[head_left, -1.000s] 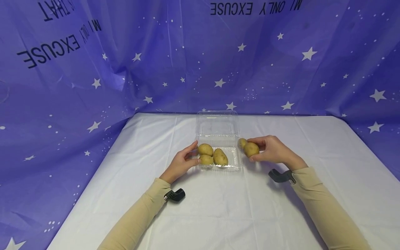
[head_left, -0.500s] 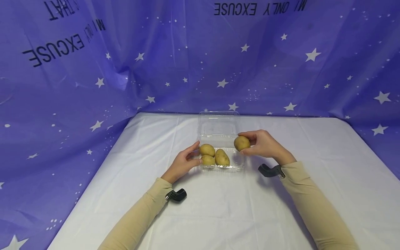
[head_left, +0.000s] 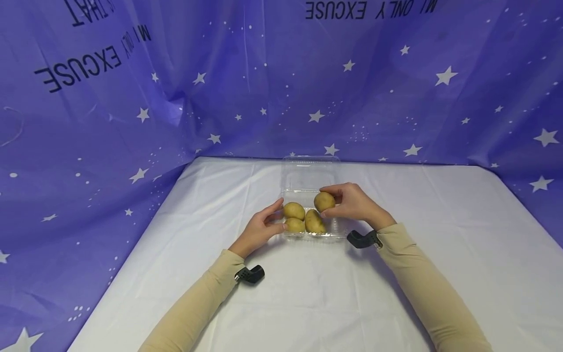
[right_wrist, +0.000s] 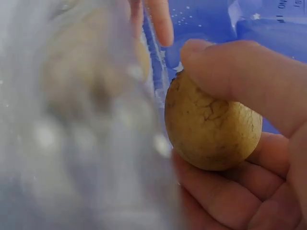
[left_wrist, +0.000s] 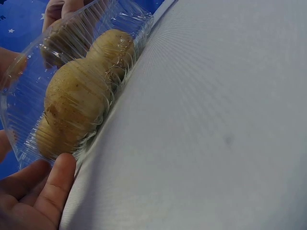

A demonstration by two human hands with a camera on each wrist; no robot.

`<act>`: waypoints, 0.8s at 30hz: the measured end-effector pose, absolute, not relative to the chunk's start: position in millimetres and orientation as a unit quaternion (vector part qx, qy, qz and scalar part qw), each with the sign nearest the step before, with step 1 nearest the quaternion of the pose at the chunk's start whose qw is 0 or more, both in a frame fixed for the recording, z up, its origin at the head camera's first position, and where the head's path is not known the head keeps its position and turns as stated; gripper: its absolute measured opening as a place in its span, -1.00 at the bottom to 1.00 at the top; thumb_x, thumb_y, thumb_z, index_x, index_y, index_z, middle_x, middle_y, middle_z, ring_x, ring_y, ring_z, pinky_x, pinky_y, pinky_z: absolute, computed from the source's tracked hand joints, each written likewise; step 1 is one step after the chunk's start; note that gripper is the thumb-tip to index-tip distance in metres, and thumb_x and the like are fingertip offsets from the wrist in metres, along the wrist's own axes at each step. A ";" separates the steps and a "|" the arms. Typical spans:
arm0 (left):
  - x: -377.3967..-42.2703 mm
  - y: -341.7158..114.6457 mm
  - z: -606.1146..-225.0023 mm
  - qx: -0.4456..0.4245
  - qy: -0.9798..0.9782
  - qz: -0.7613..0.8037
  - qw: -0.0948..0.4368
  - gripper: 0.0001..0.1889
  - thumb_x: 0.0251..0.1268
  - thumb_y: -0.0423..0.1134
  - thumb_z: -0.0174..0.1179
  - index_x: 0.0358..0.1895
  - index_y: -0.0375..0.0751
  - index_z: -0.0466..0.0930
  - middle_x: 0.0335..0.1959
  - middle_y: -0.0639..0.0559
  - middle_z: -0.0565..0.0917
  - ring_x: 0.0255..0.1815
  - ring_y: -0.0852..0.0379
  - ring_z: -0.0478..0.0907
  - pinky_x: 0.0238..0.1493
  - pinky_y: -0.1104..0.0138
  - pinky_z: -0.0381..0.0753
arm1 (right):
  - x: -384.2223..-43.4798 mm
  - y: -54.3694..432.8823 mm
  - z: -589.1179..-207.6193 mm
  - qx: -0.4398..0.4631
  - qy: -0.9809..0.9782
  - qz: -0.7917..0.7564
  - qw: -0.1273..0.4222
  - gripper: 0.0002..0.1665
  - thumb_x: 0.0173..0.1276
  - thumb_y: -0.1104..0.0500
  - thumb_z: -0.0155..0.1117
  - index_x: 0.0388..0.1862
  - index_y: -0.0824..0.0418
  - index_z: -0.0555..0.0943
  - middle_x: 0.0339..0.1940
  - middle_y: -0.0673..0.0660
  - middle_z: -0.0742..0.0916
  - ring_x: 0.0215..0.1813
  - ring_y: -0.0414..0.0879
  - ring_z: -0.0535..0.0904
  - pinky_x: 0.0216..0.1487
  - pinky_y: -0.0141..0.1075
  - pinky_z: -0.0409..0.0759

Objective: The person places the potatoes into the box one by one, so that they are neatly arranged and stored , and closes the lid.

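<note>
A clear plastic clamshell box (head_left: 336, 225) lies on the table with its lid (head_left: 310, 173) folded back. Three potatoes sit inside: one at back left (head_left: 294, 210), one at front left (head_left: 294, 225) and one in the middle (head_left: 314, 222). My right hand (head_left: 354, 203) grips another potato (head_left: 324, 201) between thumb and fingers, above the back of the box; its cracked skin is plain in the right wrist view (right_wrist: 213, 124). At the box's left side my left hand (head_left: 259, 230) rests with fingers and thumb spread, fingertips touching the wall (left_wrist: 57, 184).
A white cloth (head_left: 308, 293) covers the table. Behind and to the left hangs a purple curtain (head_left: 246, 98) with white stars and black lettering. Each wrist carries a small black camera, one on the left (head_left: 250, 275) and one on the right (head_left: 362, 239).
My right hand has carried its potato leftward, from beyond the box's right side to above the box. The left hand stays at the box's left side. The head view has shifted slightly.
</note>
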State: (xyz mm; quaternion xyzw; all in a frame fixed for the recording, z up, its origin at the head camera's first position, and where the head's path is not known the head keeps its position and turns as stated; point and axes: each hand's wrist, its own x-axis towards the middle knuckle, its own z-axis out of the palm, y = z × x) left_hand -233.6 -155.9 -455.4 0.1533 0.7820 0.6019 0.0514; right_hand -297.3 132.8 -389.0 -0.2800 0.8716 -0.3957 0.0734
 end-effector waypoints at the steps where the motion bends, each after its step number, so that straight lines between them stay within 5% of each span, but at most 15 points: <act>1: -233.8 -155.8 -455.6 0.154 0.782 0.602 0.052 -0.18 0.28 -0.32 0.28 0.60 -0.21 0.16 0.53 -0.33 0.34 0.46 -0.28 0.44 0.36 0.08 0.60 | -297.4 131.8 -389.6 -0.282 0.872 -0.394 0.074 -0.19 0.03 0.20 0.59 0.29 0.44 0.57 0.01 0.29 0.81 -0.05 -0.02 0.76 -0.07 -0.38 0.72; 24: -234.3 -154.7 -455.2 0.157 0.786 0.595 0.053 -0.17 0.27 -0.34 0.27 0.61 -0.21 0.13 0.57 -0.29 0.30 0.47 -0.28 0.42 0.43 -0.03 0.52 | -295.8 129.2 -395.0 -0.304 0.871 -0.377 0.077 -0.14 0.05 0.21 0.62 0.32 0.49 0.52 0.11 0.37 0.76 0.13 0.19 0.74 0.21 -0.02 0.71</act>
